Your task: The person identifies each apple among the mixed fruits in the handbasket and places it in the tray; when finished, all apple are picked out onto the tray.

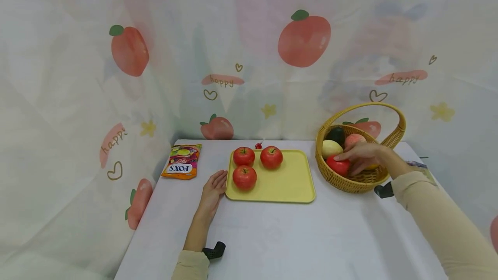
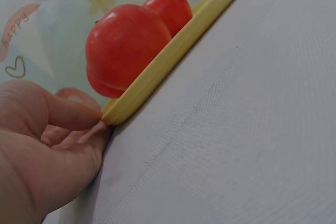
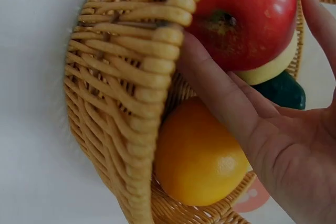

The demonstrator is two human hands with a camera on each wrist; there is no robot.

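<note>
My left hand (image 1: 213, 191) pinches the left edge of a yellow tray (image 1: 288, 185), thumb and fingers meeting at the rim in the left wrist view. Three red apples (image 1: 244, 178) stand on that tray's left half. To the right, my right hand (image 1: 363, 154) reaches into a wicker basket (image 1: 342, 183) and grips a red apple (image 3: 252, 19), with the thumb on one side and fingers on the other. Below those fingers in the right wrist view lies an orange (image 3: 202, 156). The apple and the rim hide some fingertips.
Also in the basket are a pale yellow fruit (image 1: 332, 147), a dark green fruit (image 1: 336, 135) and a pinkish peach (image 1: 354, 139). An arched handle (image 1: 369, 104) rises over it. A candy bag (image 1: 181, 162) lies left of the tray. Behind stands a printed curtain (image 1: 249, 98).
</note>
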